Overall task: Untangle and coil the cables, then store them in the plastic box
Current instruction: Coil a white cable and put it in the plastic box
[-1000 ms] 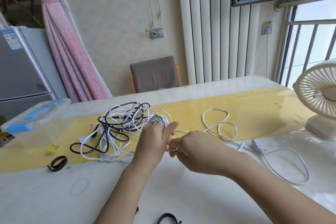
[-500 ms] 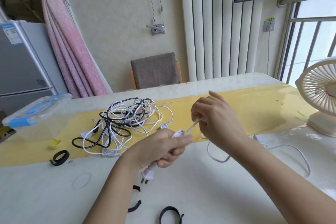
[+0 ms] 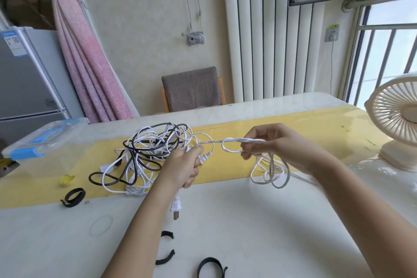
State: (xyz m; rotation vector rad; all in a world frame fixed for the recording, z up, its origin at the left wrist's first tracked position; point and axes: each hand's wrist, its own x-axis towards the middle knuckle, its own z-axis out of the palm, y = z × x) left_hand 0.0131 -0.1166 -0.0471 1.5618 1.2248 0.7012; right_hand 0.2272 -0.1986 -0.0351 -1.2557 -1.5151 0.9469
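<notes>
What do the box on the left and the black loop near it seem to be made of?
The box looks like clear, glossy plastic with blue clips; its walls are see-through. The black loop looks like a matte fabric strap, perhaps hook-and-loop: flat and limp, texture too small to confirm.

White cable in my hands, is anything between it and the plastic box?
Yes. The tangled pile of black and white cables lies on the table between the white cable and the plastic box at far left, and the box's lid looks closed.
</notes>
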